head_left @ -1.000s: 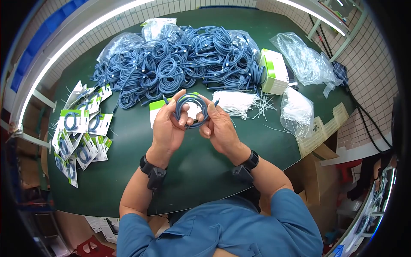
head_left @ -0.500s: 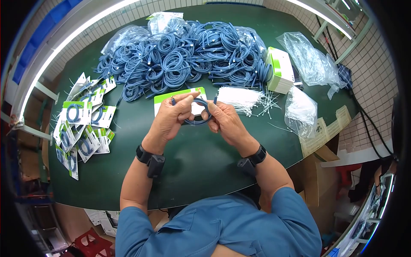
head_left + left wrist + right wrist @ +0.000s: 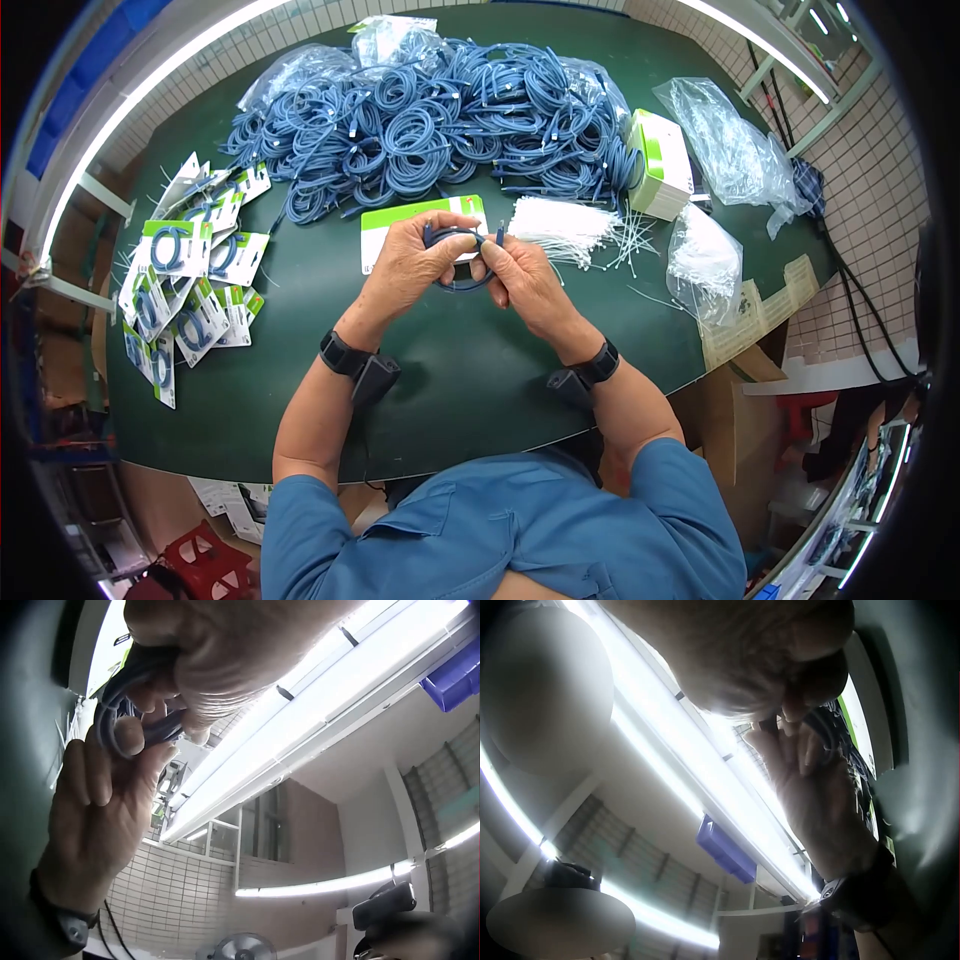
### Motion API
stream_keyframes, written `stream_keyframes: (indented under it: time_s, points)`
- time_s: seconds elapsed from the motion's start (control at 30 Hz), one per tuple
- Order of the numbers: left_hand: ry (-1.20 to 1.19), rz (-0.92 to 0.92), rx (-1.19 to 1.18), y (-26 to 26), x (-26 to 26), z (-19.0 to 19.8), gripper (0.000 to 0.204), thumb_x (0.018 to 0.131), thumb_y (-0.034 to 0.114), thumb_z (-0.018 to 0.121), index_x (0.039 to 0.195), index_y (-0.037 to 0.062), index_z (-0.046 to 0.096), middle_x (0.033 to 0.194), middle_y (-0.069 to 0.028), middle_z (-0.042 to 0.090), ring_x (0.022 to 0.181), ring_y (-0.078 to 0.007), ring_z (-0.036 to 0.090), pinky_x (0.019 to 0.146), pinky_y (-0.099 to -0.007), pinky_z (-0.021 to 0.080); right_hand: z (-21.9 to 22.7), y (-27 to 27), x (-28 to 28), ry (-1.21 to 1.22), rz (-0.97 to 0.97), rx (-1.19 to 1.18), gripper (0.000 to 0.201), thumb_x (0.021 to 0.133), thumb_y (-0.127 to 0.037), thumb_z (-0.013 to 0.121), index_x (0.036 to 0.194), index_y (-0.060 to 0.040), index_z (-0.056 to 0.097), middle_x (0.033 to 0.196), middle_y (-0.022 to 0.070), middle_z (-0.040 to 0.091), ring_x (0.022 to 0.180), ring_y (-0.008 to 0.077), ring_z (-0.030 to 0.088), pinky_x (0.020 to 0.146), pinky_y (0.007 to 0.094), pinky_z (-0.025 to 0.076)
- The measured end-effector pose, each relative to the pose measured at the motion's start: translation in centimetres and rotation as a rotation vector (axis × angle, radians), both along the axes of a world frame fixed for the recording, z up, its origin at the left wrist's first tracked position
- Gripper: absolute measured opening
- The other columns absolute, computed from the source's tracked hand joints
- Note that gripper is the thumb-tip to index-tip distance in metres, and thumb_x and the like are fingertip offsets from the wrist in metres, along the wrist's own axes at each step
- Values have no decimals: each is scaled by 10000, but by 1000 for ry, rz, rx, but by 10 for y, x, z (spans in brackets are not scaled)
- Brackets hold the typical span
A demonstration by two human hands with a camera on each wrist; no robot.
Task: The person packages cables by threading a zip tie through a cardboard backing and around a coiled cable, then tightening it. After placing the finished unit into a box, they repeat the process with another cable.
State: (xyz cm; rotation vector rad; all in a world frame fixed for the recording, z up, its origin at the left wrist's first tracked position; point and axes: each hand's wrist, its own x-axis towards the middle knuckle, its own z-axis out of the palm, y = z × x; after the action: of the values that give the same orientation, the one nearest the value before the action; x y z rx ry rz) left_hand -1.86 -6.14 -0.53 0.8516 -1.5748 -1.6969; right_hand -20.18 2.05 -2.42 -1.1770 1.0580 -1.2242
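Note:
Between both hands is a coiled blue cable [image 3: 463, 287], held over the middle of the green table. My left hand [image 3: 408, 258] grips the left side of the coil, its thumb reaching across the top. My right hand [image 3: 530, 280] pinches the right side, and a cable end [image 3: 500, 232] sticks up by its thumb. In the left wrist view the looped cable [image 3: 112, 724] passes round the fingers of the right hand [image 3: 105, 810]. Just beyond the hands a white-and-green card [image 3: 375, 240] lies on the table, partly covered by the left hand.
A big heap of coiled blue cables [image 3: 415, 140] fills the back. Carded cables [image 3: 195, 330] pile up at the left. White cable ties [image 3: 560, 228] lie right of the hands, near a stack of cards [image 3: 662, 165], a bag of ties [image 3: 703, 255] and clear plastic bags [image 3: 730, 145].
My left hand has turned over the coil, its thumb moving right toward my right thumb. The coil has tilted flatter, while my right hand keeps its grip.

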Motion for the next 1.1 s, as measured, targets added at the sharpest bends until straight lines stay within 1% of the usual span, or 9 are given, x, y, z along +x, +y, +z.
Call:
stream_keyframes:
  time_s: [0.07,0.13,0.3,0.4,0.7,0.83,0.93,1.07,1.1]
  points:
    - [-39,-50,-14,-2,4,1,278,1025,161,708,1231,-26,724,837,0,705,606,-30,548,551,-197,474,-1,0,-4,31,11,-3,382,1142,-350,501,986,-34,648,827,-8,620,568,47,507,499,210,410]
    - [-116,-155,-68,-5,8,2,300,1014,151,719,1260,-20,721,837,0,703,625,-31,567,557,-193,477,6,0,-9,139,136,2,383,1142,-351,494,975,-38,637,821,-6,616,583,57,529,514,222,431]
    - [-185,-214,-61,0,7,7,301,1009,134,720,1278,-1,733,838,-2,701,640,-39,578,565,-191,467,8,-3,-23,283,298,3,393,1141,-345,476,957,-36,633,811,1,614,613,77,568,553,242,471]
    - [-29,-155,-95,3,4,6,285,986,114,728,1263,58,769,886,-7,717,650,-41,589,564,-204,478,11,-6,-31,296,286,-2,390,1139,-328,473,950,-31,642,806,4,618,620,80,574,566,246,482]
    - [-98,-97,-265,4,5,-1,228,1021,90,691,1228,46,774,878,-13,708,652,-46,590,573,-206,474,11,-6,-26,268,254,30,382,1123,-301,493,928,-26,672,804,11,647,628,76,586,570,242,490]
    - [-162,-119,-189,0,8,1,207,1021,104,688,1189,18,772,892,-16,712,656,-49,594,586,-202,487,13,-5,-22,286,249,77,383,1106,-300,499,934,-14,688,806,40,677,609,94,607,567,254,507]
    - [-221,-184,-47,1,7,9,298,1027,131,676,1299,13,707,893,-2,692,674,-46,610,601,-179,476,14,-6,-23,340,286,93,373,1112,-302,508,972,-11,694,818,32,672,636,92,613,576,259,511]
    - [-246,-314,2,4,13,17,418,981,127,698,1378,12,630,911,-17,706,683,-50,620,609,-179,485,14,-2,-19,440,380,117,372,1114,-307,517,1008,4,690,831,40,673,670,107,635,602,279,533]
    - [-242,-306,8,5,15,22,418,981,127,698,1378,12,630,911,-17,706,683,-50,620,609,-179,485,15,-1,-17,477,417,119,374,1113,-309,519,1017,12,686,834,46,675,681,116,645,614,288,542]
